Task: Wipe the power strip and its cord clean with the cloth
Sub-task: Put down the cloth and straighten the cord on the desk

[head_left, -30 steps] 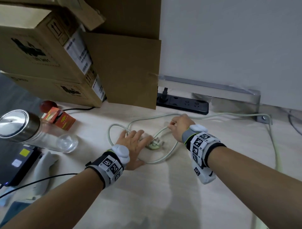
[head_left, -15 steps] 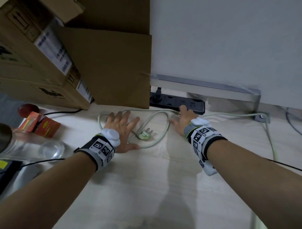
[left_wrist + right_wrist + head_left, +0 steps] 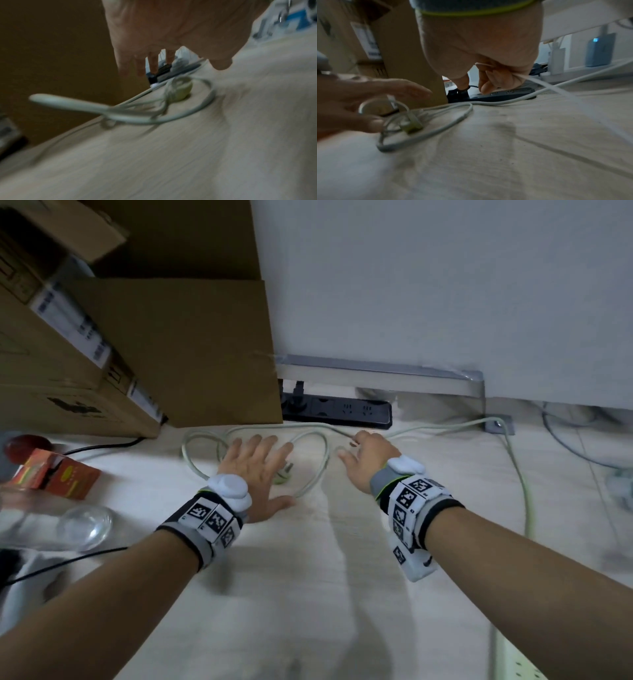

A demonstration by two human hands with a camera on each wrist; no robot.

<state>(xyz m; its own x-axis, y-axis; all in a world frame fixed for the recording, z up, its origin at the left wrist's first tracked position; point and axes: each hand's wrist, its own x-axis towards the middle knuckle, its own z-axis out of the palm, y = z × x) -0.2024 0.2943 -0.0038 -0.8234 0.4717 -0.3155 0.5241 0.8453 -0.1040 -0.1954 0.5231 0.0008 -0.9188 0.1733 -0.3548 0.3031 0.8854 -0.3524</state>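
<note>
A pale cord (image 3: 323,463) lies in loops on the light floor, ending in a pale green plug (image 3: 282,474). It runs right and down to a white power strip (image 3: 520,671) at the bottom edge. My left hand (image 3: 257,470) is spread flat over the loops, its fingers covering part of the plug. In the left wrist view the plug (image 3: 183,90) lies under straight fingers (image 3: 154,65). My right hand (image 3: 363,457) grips the cord; in the right wrist view the cord (image 3: 556,89) runs out of its curled fingers (image 3: 488,83). No cloth is in view.
A black power strip (image 3: 342,409) lies against the white wall under a metal rail (image 3: 376,374). Stacked cardboard boxes (image 3: 137,354) stand at the left. A small red box (image 3: 58,474), a clear jar (image 3: 68,525) and a black cable (image 3: 68,563) lie at the left.
My right hand has drawn back a little from the black strip, still gripping the cord. The loops and plug slid left, partly under my left fingers.
</note>
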